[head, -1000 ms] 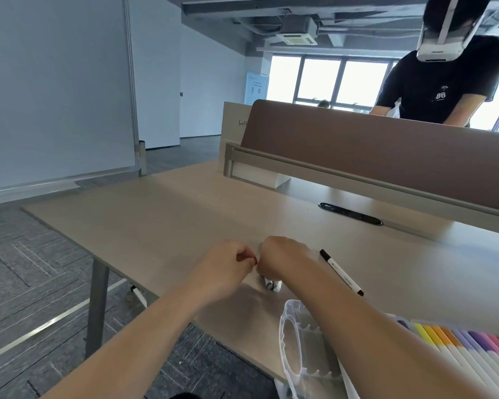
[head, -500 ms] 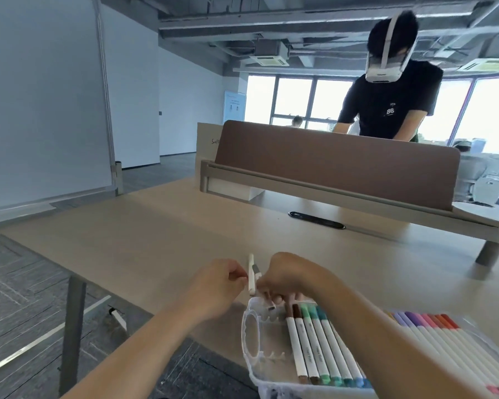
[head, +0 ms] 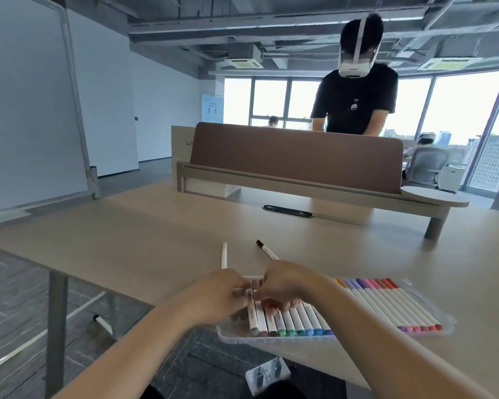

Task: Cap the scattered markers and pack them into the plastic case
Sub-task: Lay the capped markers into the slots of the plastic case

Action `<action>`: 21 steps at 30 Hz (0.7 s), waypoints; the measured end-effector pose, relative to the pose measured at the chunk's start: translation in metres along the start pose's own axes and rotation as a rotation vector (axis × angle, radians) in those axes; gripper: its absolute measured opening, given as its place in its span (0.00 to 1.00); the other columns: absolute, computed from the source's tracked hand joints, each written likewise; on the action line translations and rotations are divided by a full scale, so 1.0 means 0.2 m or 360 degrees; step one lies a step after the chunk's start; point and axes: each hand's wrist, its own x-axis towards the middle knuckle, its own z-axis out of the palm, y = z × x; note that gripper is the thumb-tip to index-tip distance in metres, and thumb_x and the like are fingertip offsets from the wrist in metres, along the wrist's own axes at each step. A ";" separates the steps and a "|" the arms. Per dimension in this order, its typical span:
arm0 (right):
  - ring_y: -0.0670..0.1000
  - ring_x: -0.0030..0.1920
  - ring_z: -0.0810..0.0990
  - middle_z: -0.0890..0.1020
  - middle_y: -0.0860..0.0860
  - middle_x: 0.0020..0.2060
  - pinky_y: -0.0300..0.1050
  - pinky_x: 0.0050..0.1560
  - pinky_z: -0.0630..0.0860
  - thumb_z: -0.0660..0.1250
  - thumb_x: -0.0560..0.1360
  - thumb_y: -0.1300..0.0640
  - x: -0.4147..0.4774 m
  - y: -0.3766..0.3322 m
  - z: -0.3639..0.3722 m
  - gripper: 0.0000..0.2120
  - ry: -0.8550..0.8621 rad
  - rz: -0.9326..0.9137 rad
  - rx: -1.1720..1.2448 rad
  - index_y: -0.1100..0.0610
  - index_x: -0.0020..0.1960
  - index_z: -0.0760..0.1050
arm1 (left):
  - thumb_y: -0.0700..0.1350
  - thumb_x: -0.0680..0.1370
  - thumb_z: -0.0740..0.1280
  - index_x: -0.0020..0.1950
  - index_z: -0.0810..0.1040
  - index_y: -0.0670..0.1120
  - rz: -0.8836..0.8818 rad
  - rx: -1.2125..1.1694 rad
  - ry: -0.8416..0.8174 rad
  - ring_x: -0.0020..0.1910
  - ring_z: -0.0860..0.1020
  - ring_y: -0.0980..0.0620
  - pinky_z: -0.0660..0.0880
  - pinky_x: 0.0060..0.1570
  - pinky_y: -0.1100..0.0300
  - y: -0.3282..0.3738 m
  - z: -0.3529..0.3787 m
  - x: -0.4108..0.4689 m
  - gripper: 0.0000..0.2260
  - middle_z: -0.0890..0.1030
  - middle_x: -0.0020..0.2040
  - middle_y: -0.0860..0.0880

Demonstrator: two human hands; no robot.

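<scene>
Left hand (head: 216, 295) pinches top of leftmost marker (head: 253, 316) in plastic case (head: 271, 338); right hand (head: 285, 285) curled over row, grip unclear; white marker (head: 224, 254), black-capped marker (head: 267, 250) loose on counter (head: 156, 231) behind

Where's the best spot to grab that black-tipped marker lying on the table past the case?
The black-tipped marker lies flat on the table, near end hidden behind the right hand. Probably pinch the white barrel just behind the black tip, from above, fingers across its width.
</scene>
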 end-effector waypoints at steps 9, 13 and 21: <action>0.47 0.20 0.67 0.72 0.50 0.22 0.38 0.27 0.64 0.66 0.80 0.48 -0.01 -0.04 -0.01 0.21 -0.0047 0.0028 -0.0201 0.57 0.32 0.71 | 0.60 0.73 0.69 0.58 0.82 0.50 0.0105 -0.0068 -0.0104 0.54 0.77 0.54 0.75 0.57 0.52 -0.02 0.02 -0.03 0.19 0.78 0.58 0.58; 0.43 0.13 0.63 0.67 0.45 0.14 0.37 0.27 0.62 0.60 0.83 0.51 -0.01 -0.08 -0.02 0.21 -0.0206 0.0072 -0.0311 0.57 0.33 0.68 | 0.58 0.74 0.71 0.56 0.82 0.47 0.0086 -0.0072 -0.0094 0.56 0.77 0.52 0.74 0.56 0.55 0.01 0.02 -0.03 0.18 0.76 0.62 0.55; 0.43 0.14 0.63 0.67 0.44 0.15 0.34 0.21 0.61 0.59 0.83 0.53 0.02 -0.08 -0.03 0.21 -0.0299 0.0072 -0.0297 0.57 0.33 0.67 | 0.61 0.73 0.70 0.59 0.81 0.52 0.0045 -0.0060 -0.0157 0.55 0.78 0.53 0.76 0.58 0.52 -0.03 0.02 0.00 0.20 0.78 0.60 0.56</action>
